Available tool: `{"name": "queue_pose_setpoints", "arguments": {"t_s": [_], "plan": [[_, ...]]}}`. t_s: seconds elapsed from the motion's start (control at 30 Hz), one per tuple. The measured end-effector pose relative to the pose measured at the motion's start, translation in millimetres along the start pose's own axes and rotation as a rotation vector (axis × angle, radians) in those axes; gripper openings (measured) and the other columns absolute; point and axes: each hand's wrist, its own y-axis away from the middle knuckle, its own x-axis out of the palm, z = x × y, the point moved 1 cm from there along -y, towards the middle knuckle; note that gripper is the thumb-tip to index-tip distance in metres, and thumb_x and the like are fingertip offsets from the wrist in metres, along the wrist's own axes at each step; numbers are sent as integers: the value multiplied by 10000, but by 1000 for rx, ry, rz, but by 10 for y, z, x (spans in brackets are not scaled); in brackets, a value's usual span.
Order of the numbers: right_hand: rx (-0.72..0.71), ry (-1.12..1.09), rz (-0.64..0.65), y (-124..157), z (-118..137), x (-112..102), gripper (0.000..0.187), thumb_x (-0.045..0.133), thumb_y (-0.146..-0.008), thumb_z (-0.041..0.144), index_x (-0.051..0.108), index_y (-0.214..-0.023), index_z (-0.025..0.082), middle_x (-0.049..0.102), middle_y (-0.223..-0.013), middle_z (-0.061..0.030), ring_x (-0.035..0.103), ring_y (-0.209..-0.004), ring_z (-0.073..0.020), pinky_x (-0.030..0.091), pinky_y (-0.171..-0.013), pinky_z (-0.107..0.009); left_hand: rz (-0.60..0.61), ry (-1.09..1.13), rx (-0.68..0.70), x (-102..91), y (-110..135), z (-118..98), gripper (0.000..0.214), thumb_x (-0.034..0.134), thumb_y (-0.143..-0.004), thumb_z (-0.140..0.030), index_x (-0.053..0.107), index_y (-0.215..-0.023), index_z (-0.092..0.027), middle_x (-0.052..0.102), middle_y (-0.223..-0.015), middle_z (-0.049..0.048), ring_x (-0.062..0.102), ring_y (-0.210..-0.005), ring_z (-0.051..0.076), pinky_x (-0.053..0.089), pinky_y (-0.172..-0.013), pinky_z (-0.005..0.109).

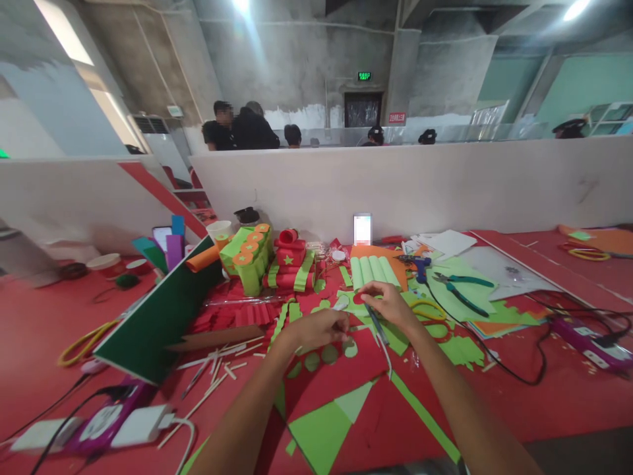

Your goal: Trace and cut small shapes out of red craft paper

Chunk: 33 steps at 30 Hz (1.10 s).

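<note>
My left hand [316, 328] is curled closed over the red paper [341, 373], its fingertips meeting those of my right hand; what it pinches is too small to make out. My right hand [390, 305] is closed on a thin pen-like stick [376, 323] that slants down toward me. Small light green paper circles [321, 357] lie on the red paper just below both hands. Behind them stand light green paper rolls [374, 270] on an orange sheet.
Teal pliers [462, 290], a blue glue gun [420, 267] with a black cable, a dark green board [158, 316], red-and-green paper models [270, 260], wooden sticks [217, 369], a phone [362, 229], power strips [591, 340]. A white partition [420, 185] stands behind; several people beyond.
</note>
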Motion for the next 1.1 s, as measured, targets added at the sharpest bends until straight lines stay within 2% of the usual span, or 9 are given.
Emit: {"name": "queue_pose_setpoints", "arguments": {"t_s": [0.23,0.33,0.43,0.53,0.67,0.8,0.9,1.0,1.1], "plan": [[1,-15,92,28,44,-10,153,629,-786,262,715,-870,168,740,-856,-59,668,-768,-196,505,-685,-283,-99,141,21,-88,44,58,133,491,-897,-317,483,-857,-190,622,-864,32,578,-776,166,428,-688,263],[10,-17,160,51,62,12,162,630,-786,244,736,-882,168,755,-886,-67,691,-824,-212,521,-732,-294,-176,181,-59,-126,74,75,219,472,-909,-414,495,-892,-196,645,-881,46,600,-772,184,455,-686,281],[19,-12,208,61,65,48,177,619,-804,252,748,-891,168,762,-906,-77,701,-849,-225,529,-748,-305,-213,252,-149,-144,104,112,251,496,-883,-445,457,-956,-208,635,-839,29,588,-655,171,454,-589,277],[18,-19,240,60,57,85,162,614,-807,231,739,-887,167,761,-916,-78,704,-873,-227,530,-776,-310,-185,292,-161,-143,120,157,354,602,-797,-355,427,-1067,-209,619,-785,-1,562,-605,159,426,-536,260],[28,-14,248,71,59,110,181,605,-779,161,714,-922,176,749,-946,-68,703,-871,-215,524,-730,-285,-123,320,-127,-150,131,212,381,624,-736,-261,472,-1078,-189,651,-847,27,588,-701,172,436,-587,258],[63,-14,238,81,64,119,272,611,-768,153,685,-1026,198,713,-1011,-59,691,-814,-186,516,-674,-262,-44,327,-99,-163,147,237,294,620,-743,-270,505,-1003,-197,674,-908,40,604,-747,178,444,-619,260],[44,-25,215,72,54,128,304,653,-741,157,678,-1042,190,693,-923,-42,670,-792,-176,517,-709,-272,-22,264,-107,-176,161,223,295,641,-764,-322,520,-1007,-208,684,-900,38,611,-742,183,449,-619,262],[9,-5,224,64,53,138,286,664,-748,175,685,-1033,184,673,-798,-18,645,-762,-176,505,-695,-272,-108,149,-128,-195,149,185,387,661,-784,-420,554,-1089,-208,679,-941,51,625,-788,202,470,-667,283],[-33,46,219,62,72,151,250,667,-757,197,702,-1005,184,685,-811,-27,632,-786,-185,493,-691,-275,-283,52,-39,-195,83,137,398,682,-782,-435,589,-1089,-199,655,-1047,65,613,-923,213,474,-782,292]]}}
